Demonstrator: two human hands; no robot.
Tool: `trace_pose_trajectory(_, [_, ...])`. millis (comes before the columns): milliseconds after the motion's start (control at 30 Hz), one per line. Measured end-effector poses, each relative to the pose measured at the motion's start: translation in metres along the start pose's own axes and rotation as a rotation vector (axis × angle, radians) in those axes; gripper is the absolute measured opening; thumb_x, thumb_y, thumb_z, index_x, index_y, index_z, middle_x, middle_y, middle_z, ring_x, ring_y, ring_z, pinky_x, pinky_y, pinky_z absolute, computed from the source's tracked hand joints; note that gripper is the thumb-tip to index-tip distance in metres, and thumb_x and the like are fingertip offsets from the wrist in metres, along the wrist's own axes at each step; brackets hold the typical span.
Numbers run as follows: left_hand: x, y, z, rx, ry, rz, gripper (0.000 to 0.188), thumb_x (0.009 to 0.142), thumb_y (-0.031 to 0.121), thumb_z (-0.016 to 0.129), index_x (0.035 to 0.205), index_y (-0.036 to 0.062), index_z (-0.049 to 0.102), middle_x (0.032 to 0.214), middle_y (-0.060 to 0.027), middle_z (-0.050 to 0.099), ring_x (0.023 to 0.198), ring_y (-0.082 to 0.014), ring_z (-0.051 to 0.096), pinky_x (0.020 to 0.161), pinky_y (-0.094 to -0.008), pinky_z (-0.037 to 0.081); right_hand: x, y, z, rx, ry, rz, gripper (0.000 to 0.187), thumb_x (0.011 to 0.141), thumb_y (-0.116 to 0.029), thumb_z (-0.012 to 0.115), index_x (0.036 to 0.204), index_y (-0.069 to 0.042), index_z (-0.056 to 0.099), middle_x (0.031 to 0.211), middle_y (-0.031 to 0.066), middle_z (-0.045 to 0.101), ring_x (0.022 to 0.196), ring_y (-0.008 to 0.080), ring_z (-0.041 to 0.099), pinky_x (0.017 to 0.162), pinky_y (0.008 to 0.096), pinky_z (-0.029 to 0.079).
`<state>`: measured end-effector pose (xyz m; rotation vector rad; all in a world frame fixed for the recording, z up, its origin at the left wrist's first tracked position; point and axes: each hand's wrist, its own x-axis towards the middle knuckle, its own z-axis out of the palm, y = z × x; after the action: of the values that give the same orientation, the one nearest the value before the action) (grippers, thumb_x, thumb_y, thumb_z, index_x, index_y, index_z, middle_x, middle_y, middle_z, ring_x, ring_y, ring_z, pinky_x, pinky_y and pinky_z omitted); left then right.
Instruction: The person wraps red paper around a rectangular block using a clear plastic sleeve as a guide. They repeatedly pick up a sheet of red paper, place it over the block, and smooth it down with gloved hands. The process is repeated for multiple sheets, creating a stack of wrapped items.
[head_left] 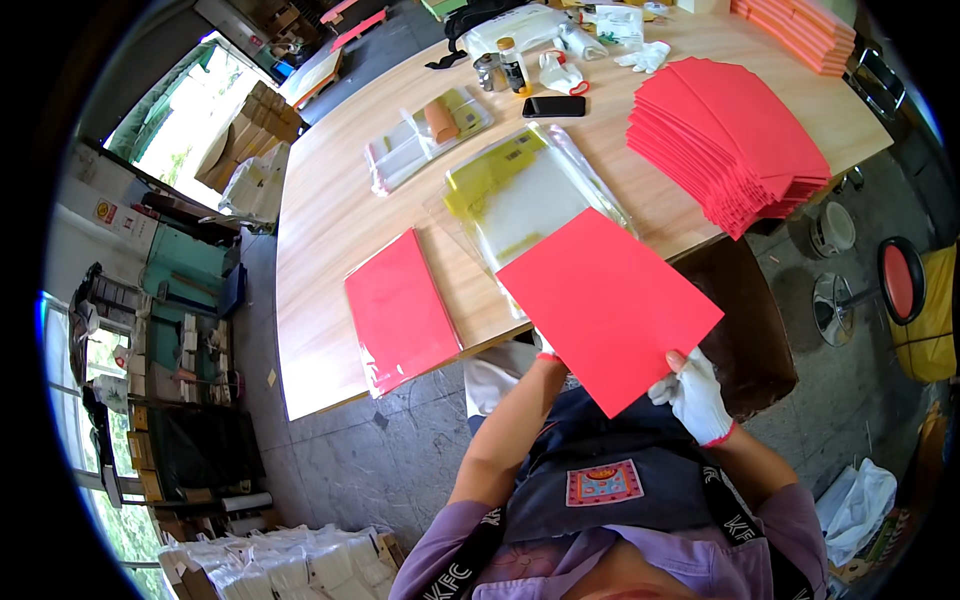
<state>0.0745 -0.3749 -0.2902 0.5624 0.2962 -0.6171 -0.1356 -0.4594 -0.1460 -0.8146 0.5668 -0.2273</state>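
Note:
A flat red sheet [620, 305] of card or foam is held up in front of me, tilted over the table's near edge. My right hand [690, 393], in a white glove with bare thumb tip, is closed on its near right edge. My left hand [545, 346] reaches behind the sheet's left edge; only a strip of white glove shows and its fingers are hidden. Beyond the sheet lies a stack of clear plastic bags [520, 190] with yellow-green areas. To the left, a red pack in clear film [402, 310] lies at the table's edge.
A tall, fanned pile of red sheets [725, 140] stands on the right of the wooden table [320, 230]. Farther back are more bags [425, 140], a black phone [554, 106], a bottle [513, 68] and a white glove [643, 57]. Below the near edge sits an open brown box [745, 325].

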Motion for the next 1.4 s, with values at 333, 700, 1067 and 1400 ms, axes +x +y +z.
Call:
trace_pose_trajectory(333, [-0.065,-0.036,-0.03,0.455,0.068,0.22,0.018,0.09,0.016,0.053,0.105,0.0073,0.056,0.088,-0.0034,0.061,0.079,-0.0139,0.06,0.065,-0.0276,0.051,0.115,0.074,0.026,0.426,-0.186,0.105,0.038,0.09,-0.015,0.049,0.122,0.003,0.038,0.114,0.019,0.05,0.1,0.0262,0.058,0.083,0.0362,0.053])
trace_pose_trajectory(700, [-0.093,0.057,-0.045,0.483,0.133,-0.048,0.025,0.088,0.023,0.059,0.107,0.0066,0.055,0.099,-0.0096,0.062,0.085,-0.023,0.063,0.069,-0.0392,0.054,0.106,0.052,0.054,-0.88,-0.381,-0.078,0.016,0.09,-0.017,0.051,0.1,-0.008,0.06,0.063,0.0041,0.059,0.054,0.0107,0.056,0.05,0.0261,0.045])
trace_pose_trajectory(1067, [-0.089,0.095,-0.046,0.798,0.125,0.102,0.02,0.088,0.019,0.057,0.091,-0.0003,0.061,0.081,-0.0085,0.065,0.07,-0.0168,0.063,0.062,-0.0297,0.054,0.142,0.088,0.092,-1.851,-0.533,-0.93,0.013,0.08,-0.025,0.055,0.084,-0.013,0.053,0.057,0.0065,0.06,0.053,0.0227,0.063,0.045,0.037,0.049])
trace_pose_trajectory(1400, [-0.098,0.098,-0.069,0.794,0.073,0.279,0.016,0.087,0.017,0.058,0.084,0.001,0.061,0.084,-0.006,0.061,0.072,-0.0149,0.058,0.066,-0.0294,0.051,0.149,-0.004,-0.104,-0.364,0.075,-0.37,0.021,0.089,-0.022,0.05,0.083,-0.004,0.058,0.077,0.0089,0.058,0.066,0.0192,0.055,0.059,0.0302,0.046])
